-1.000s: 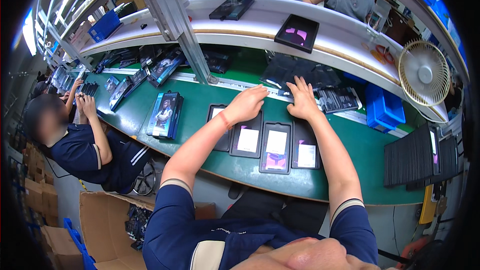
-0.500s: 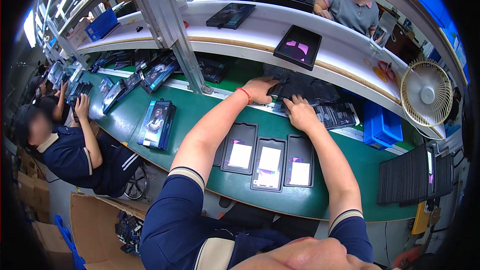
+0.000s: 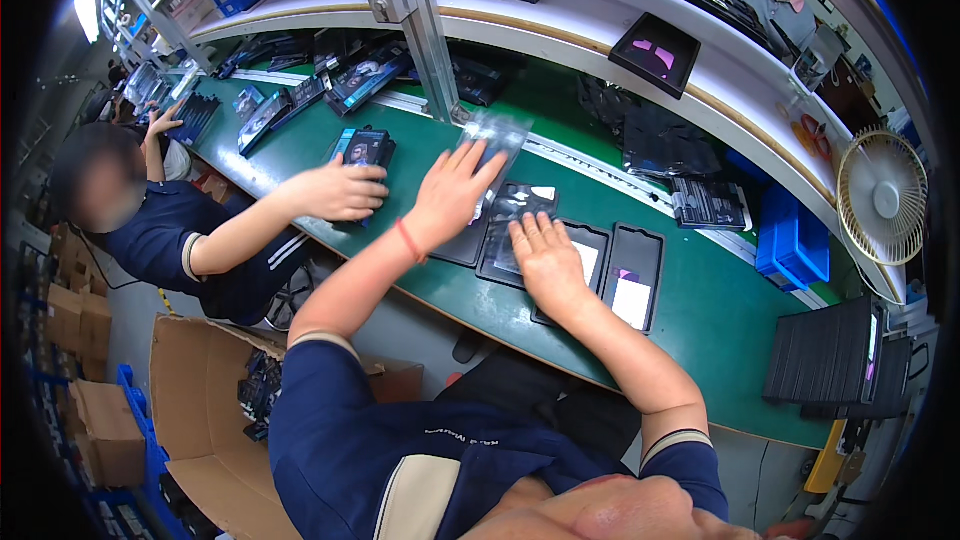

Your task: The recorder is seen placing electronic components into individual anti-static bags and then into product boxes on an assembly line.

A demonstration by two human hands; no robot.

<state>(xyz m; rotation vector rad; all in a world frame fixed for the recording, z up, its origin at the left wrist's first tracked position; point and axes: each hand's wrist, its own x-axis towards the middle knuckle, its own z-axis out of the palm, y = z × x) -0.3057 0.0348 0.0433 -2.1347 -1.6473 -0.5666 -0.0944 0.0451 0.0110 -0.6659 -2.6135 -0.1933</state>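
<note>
My left hand (image 3: 458, 195) has its fingers over a clear plastic bag (image 3: 505, 130), blurred, above the left end of a row of trays. My right hand (image 3: 548, 258) holds a second clear bag (image 3: 522, 202) with dark contents against a black tray (image 3: 488, 268); its thumb is hidden. To the right, another black tray (image 3: 652, 240) holds a white sheet (image 3: 630, 302). A co-worker's hand (image 3: 345, 190) reaches over a stack of dark boxes (image 3: 368, 145) to the left of my left hand.
Dark bags (image 3: 665, 140) lie under the white shelf (image 3: 590, 15), which carries a black tray (image 3: 660, 75). A blue bin (image 3: 795, 240), a fan (image 3: 885, 200) and stacked black trays (image 3: 820, 355) stand right. A metal post (image 3: 425, 60) rises at the back. A cardboard box (image 3: 200, 410) stands lower left.
Both my hands have come back from the dark bags under the shelf to the trays, with bags under their fingers. The co-worker's hand has reached to the box stack. My view has shifted.
</note>
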